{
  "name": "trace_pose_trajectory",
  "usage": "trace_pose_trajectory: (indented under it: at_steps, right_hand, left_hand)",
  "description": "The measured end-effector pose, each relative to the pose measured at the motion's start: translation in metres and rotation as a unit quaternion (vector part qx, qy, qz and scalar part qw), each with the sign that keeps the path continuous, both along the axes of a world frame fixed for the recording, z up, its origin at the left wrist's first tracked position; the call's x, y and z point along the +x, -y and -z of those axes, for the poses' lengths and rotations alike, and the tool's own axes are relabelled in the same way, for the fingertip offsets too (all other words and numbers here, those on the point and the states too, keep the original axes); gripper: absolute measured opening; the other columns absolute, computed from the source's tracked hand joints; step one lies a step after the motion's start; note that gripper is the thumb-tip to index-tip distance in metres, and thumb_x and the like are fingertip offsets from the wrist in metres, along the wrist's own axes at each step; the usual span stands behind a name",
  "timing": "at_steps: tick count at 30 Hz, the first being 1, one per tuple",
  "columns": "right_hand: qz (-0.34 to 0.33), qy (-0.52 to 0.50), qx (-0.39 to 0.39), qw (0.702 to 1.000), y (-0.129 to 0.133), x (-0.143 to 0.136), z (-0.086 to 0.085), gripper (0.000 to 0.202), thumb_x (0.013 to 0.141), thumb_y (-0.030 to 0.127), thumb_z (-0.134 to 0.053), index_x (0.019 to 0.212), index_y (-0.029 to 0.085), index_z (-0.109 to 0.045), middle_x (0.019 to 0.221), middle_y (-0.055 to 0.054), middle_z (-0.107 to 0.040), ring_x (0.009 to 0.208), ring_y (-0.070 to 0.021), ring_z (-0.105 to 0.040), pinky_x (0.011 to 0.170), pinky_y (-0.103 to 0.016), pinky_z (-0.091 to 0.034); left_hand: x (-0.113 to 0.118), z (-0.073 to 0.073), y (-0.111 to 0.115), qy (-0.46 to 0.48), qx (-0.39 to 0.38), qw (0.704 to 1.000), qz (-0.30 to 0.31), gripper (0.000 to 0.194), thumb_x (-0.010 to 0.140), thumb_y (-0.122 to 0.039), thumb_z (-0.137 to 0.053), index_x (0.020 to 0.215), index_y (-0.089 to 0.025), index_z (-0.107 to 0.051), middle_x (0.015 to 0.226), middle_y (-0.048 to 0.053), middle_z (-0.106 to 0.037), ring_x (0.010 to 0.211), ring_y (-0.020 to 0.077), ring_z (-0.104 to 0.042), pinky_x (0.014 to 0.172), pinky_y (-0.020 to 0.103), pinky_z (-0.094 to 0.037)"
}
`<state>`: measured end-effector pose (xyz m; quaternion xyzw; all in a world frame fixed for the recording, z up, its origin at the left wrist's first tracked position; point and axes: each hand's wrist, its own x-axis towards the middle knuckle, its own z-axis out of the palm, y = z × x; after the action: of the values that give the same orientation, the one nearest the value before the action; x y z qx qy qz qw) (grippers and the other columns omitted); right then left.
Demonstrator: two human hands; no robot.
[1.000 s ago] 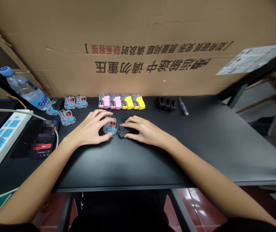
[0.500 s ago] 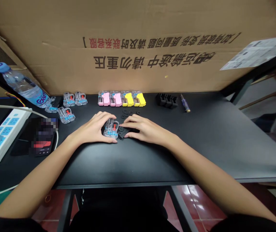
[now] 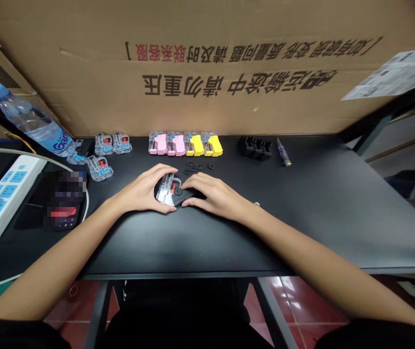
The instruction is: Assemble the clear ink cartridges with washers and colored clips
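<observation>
My left hand (image 3: 148, 189) is closed round a small clear plastic mechanism (image 3: 166, 188) with red and blue parts inside, its thumb along the near side. From the right, my right hand (image 3: 212, 194) pinches a black plastic piece (image 3: 183, 195) with a round knob-like end. That end overlaps the right side of the clear mechanism; whether it is seated there I cannot tell. Just beyond my fingers lie several small black rings (image 3: 193, 168) on the black table (image 3: 200, 247).
Toy-like cases, pink (image 3: 161, 144) and yellow (image 3: 197, 145), stand in a row at the back. Further clear mechanisms (image 3: 100, 167), a bottle (image 3: 33, 123), a phone (image 3: 65, 203) and a power strip (image 3: 9, 194) are left; black holders (image 3: 255, 147) and a screwdriver (image 3: 283, 152) right.
The black piece in my right hand has moved left, from beside the clear mechanism to over its right side. The mechanism has tilted slightly in my left hand. The view has shifted a little.
</observation>
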<state>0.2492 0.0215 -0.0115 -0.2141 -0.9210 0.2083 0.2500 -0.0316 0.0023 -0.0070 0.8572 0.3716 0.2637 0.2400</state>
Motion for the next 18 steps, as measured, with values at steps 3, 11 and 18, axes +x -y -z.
trace_pose_trajectory:
  at_steps: [3, 11, 18]
  right_hand:
    - [0.002, -0.004, 0.008, 1.000, -0.0001, -0.0005, 0.0024, 0.033, 0.105, 0.044, -0.070, 0.128, 0.020, -0.067, 0.115, -0.014, -0.076, 0.107, -0.0313, -0.071, 0.093, -0.047, -0.061]
    - [0.004, -0.009, 0.022, 1.000, -0.0017, 0.0001, 0.0071, 0.033, 0.105, 0.045, -0.069, 0.126, 0.020, -0.065, 0.115, -0.014, -0.075, 0.106, -0.0318, -0.071, 0.090, -0.046, -0.061]
    - [-0.011, -0.023, -0.003, 1.000, -0.0058, 0.0025, 0.0099, 0.034, 0.105, 0.045, -0.070, 0.127, 0.020, -0.067, 0.115, -0.014, -0.076, 0.107, -0.0313, -0.071, 0.093, -0.048, -0.060]
  left_hand:
    - [-0.0010, 0.0009, -0.0011, 0.012, 0.006, 1.000, 0.010, 0.089, 0.072, -0.039, -0.096, 0.149, -0.022, -0.055, 0.145, 0.015, -0.064, 0.135, 0.0339, -0.066, 0.116, 0.046, -0.054]
    - [-0.0005, 0.0032, -0.0020, 0.018, 0.005, 1.000, 0.022, 0.090, 0.071, -0.040, -0.097, 0.148, -0.020, -0.057, 0.145, 0.017, -0.066, 0.134, 0.0341, -0.067, 0.115, 0.046, -0.055]
    - [-0.0010, 0.0029, -0.0030, 0.024, 0.000, 1.000, 0.011, 0.091, 0.069, -0.048, -0.100, 0.146, -0.020, -0.061, 0.145, 0.016, -0.070, 0.133, 0.0336, -0.069, 0.116, 0.045, -0.054]
